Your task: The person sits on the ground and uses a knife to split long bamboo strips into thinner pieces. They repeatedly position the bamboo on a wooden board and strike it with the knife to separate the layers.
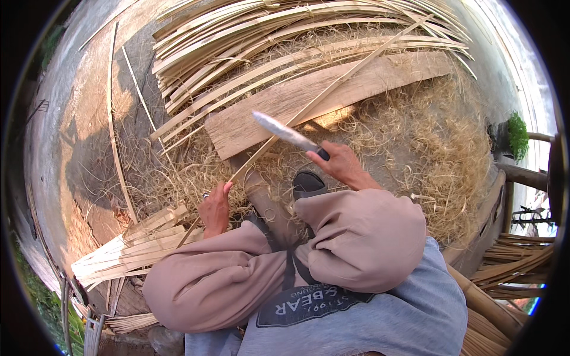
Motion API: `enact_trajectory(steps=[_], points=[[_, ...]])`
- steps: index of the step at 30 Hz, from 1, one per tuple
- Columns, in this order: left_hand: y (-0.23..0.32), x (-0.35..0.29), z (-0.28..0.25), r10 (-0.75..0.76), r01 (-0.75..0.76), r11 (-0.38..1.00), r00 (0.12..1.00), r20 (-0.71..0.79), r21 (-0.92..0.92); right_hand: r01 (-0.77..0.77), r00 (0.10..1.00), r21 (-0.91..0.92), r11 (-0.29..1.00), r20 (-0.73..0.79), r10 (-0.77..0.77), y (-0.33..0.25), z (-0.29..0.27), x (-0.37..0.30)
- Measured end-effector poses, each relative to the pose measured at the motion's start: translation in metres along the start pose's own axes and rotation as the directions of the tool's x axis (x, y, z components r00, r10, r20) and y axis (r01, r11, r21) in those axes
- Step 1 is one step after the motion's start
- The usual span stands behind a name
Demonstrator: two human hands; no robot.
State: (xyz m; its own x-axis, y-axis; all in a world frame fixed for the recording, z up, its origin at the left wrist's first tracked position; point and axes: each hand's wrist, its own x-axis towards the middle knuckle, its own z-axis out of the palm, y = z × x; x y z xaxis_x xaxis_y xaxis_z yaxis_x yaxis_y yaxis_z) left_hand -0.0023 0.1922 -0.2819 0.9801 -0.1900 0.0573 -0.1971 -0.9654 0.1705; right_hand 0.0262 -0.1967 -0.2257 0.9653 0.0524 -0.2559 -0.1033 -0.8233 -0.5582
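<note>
My left hand (215, 209) is closed around a long, narrow bamboo strip (368, 64), which slants from beside my left knee up to the far right. In my right hand (343, 166) is a knife (279, 127) with a dark handle. Its broad blade points to the far left and crosses the strip; whether it touches cannot be made out. Beyond the blade, the strip passes over a wide, pale wooden board (249, 121) lying on the ground. Curly shavings (380, 133) surround the board.
A thick pile of split bamboo strips (225, 44) lies beyond the board. More flat strips (130, 252) are stacked at the near left. Long single strips (113, 118) lie on the left. Shavings heap up at right (457, 184); bundled strips (516, 261) stand at the far right edge.
</note>
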Motion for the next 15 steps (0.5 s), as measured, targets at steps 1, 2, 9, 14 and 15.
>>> enact_trajectory(steps=[1,2,9,14,15], points=[[-0.003,-0.008,-0.002,-0.014,0.015,1.000,0.999,-0.029,0.024,-0.102,0.988,0.057,0.993,-0.107,0.108,0.028,-0.028,0.023],[0.001,-0.005,-0.004,0.001,0.000,1.000,0.999,-0.045,0.021,-0.239,0.933,0.084,0.967,-0.255,0.253,0.076,-0.060,0.040],[0.009,-0.004,-0.007,0.010,-0.008,0.999,0.998,-0.057,0.042,-0.265,0.937,0.189,0.946,-0.181,0.298,0.072,-0.069,0.043],[0.004,-0.003,-0.009,0.014,-0.012,0.999,0.998,-0.057,0.037,0.125,0.990,-0.016,0.992,-0.058,-0.126,0.003,0.015,-0.009],[0.003,0.000,-0.007,0.026,-0.024,0.999,0.998,-0.050,0.041,0.093,0.991,0.012,0.996,-0.102,-0.091,0.022,0.009,-0.004]])
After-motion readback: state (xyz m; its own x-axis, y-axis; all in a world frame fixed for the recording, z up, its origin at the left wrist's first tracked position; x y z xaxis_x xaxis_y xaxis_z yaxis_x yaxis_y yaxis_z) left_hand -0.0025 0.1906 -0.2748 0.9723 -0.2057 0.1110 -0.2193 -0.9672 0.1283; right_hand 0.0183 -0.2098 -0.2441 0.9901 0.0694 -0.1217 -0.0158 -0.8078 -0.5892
